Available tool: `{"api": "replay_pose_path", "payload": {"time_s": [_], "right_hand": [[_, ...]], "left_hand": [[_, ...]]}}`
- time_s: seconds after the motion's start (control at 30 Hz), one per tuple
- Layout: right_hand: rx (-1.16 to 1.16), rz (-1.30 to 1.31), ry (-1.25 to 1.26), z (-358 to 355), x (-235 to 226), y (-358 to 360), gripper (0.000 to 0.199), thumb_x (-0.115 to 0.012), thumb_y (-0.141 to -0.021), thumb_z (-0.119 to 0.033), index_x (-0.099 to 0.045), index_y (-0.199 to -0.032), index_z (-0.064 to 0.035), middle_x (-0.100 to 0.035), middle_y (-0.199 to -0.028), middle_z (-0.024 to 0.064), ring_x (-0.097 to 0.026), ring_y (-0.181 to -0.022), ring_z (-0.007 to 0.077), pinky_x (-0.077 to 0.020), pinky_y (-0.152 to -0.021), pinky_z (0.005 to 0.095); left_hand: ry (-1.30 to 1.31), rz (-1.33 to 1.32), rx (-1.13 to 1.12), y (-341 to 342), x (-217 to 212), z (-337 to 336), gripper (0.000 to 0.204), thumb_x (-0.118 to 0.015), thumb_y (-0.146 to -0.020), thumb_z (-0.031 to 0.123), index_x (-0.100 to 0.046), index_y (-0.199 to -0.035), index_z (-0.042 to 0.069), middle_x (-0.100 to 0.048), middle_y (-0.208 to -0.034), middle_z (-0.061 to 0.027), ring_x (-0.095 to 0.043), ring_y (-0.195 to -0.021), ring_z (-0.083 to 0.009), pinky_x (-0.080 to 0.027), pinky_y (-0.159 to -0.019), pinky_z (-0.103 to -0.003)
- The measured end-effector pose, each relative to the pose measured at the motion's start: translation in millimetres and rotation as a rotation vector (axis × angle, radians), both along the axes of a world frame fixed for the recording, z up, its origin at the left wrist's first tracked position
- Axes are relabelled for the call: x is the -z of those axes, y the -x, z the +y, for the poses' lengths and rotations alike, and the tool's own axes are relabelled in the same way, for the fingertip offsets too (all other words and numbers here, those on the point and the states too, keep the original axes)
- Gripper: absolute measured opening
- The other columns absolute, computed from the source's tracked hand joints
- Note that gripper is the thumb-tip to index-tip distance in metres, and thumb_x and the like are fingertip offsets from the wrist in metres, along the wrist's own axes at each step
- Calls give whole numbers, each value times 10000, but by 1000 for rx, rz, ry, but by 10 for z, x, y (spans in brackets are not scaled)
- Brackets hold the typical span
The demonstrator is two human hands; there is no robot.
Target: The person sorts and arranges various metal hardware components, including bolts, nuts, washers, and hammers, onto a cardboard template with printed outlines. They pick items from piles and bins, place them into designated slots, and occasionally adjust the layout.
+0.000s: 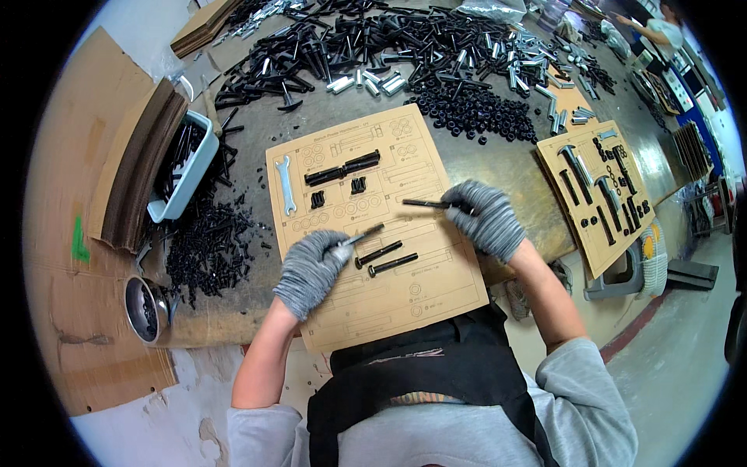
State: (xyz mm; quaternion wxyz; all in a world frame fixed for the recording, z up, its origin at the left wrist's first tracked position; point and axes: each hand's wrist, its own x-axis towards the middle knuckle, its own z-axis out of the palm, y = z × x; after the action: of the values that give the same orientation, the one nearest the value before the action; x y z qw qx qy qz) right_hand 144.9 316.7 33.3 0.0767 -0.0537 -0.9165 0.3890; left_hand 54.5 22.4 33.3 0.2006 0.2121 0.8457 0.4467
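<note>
A cardboard sheet (327, 319) printed with part outlines lies before me, overhanging the bench's near edge. My left hand (311, 268), in a grey knit glove, pinches a dark bolt (366, 234) over the sheet's middle. Farther right, my gloved right hand (484, 219) is closed on a long black bolt (422, 204) pointing left. Two more black bolts (393, 265) rest side by side just below. Toward the sheet's far side are a silver open-ended wrench (287, 185), a group of long black bolts (342, 167) and two clusters of small black screws (358, 185).
Heaps of black bolts (334, 47), silver sleeves (373, 82) and black nuts (471, 113) cover the far bench. At left stand a blue bin (194, 167), loose screws (210, 253) and a metal bowl (146, 310). Another filled sheet (572, 210) is at right; a person (661, 31) is beyond.
</note>
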Motion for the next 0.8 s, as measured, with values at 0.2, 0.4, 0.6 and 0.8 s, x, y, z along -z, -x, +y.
{"api": "replay_pose_path", "payload": {"time_s": [0.2, 0.4, 0.6, 0.8], "right_hand": [[1, 48, -334, 150, -13, 393, 175, -648, -818, -180, -661, -966, -87, -647, -888, 118, -641, -809, 303, -518, -732, 395], [58, 166, -368, 128, 226, 588, 230, -713, -788, -203, -675, -987, -95, -638, -842, 106, -640, -736, 265, -520, -679, 365], [103, 140, -282, 201, 228, 526, 233, -739, -770, -216, -701, -961, -88, -624, -807, 95, -630, -710, 251, -514, -663, 347], [159, 177, -199, 186, 311, 536, 197, -716, -785, -228, -707, -921, -85, -613, -785, 101, -622, -704, 262, -503, -655, 356]], "left_hand": [[80, 455, 65, 426, -80, 781, 227, -599, -876, 229, -654, -1000, 46, -660, -930, -148, -633, -852, -287, -494, -790, -375], [408, 588, 229, 612, -29, 1253, 234, -585, -874, 224, -658, -1021, 57, -640, -984, -146, -616, -923, -326, -491, -817, -409], [314, 666, 290, 612, 96, 1305, 261, -614, -847, 230, -654, -1047, 66, -629, -991, -134, -618, -922, -311, -495, -818, -406], [321, 599, 333, 688, 91, 1335, 276, -653, -818, 244, -653, -1045, 86, -638, -970, -124, -622, -912, -304, -497, -815, -401]]}}
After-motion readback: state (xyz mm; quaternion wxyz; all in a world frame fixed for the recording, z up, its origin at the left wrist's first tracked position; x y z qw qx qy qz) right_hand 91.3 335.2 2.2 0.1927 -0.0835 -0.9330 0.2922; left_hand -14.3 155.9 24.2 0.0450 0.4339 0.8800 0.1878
